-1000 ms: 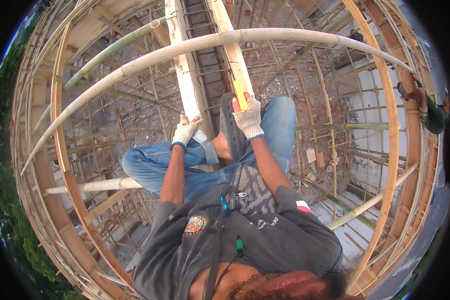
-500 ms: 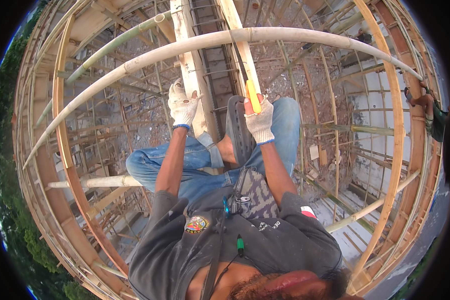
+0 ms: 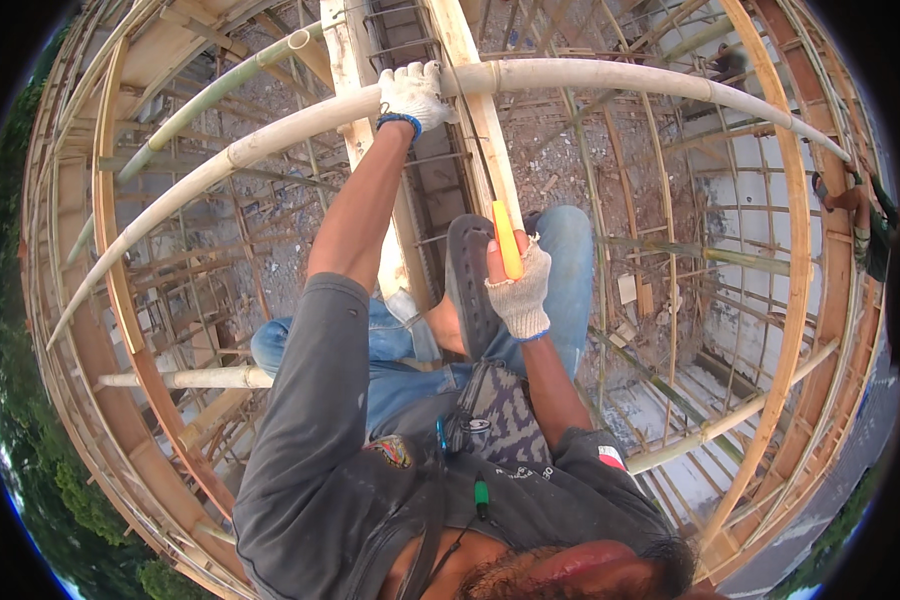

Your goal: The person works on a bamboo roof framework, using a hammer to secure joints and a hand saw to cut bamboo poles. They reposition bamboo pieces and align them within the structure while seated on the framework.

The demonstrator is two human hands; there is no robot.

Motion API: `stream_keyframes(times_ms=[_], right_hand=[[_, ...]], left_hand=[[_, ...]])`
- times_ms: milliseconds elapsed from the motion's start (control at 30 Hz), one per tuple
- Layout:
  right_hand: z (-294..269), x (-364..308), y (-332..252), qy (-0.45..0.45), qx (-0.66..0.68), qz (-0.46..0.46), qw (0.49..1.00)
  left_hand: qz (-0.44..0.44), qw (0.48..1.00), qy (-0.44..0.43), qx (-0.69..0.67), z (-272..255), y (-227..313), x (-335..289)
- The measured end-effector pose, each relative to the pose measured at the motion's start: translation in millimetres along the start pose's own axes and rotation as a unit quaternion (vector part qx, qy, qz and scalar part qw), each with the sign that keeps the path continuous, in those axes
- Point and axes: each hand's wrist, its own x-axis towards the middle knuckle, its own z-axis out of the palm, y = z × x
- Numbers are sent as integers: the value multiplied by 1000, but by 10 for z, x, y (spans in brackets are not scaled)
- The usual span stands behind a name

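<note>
My left hand, in a white knit glove with a blue cuff, is closed over a long pale bamboo pole that arches across the view. In my gloved right hand, above my knee, is the yellow-orange handle of what looks like a handsaw, seen edge-on. Its thin dark blade runs forward and meets the pole just right of my left hand. Whether the teeth touch the bamboo cannot be made out. Beneath the pole, two timber boards flank a channel with steel bars.
I sit high up with folded legs and a dark sandal. Bamboo and timber scaffolding surrounds me, with a curved side rail at right and a lower pole at left. Rubble ground lies below. Another person is at far right.
My left hand has moved forward from above the left board and taken hold of the bamboo pole. My right hand has drawn back a little toward me with the handsaw.
</note>
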Motion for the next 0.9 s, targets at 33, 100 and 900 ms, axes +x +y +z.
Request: stream_keyframes(times_ms=[33,100,900], right_hand=[[-8,-1,10,-4,2,2,1000],[-12,-8,5,-11,1,0,1000],[190,-38,76,43,0,-9,999]], left_hand=[[-7,1000,3,-5,18,6,-2],[-14,999,33,26,137,-2,9],[-9,999,18,41,181,-48,128]])
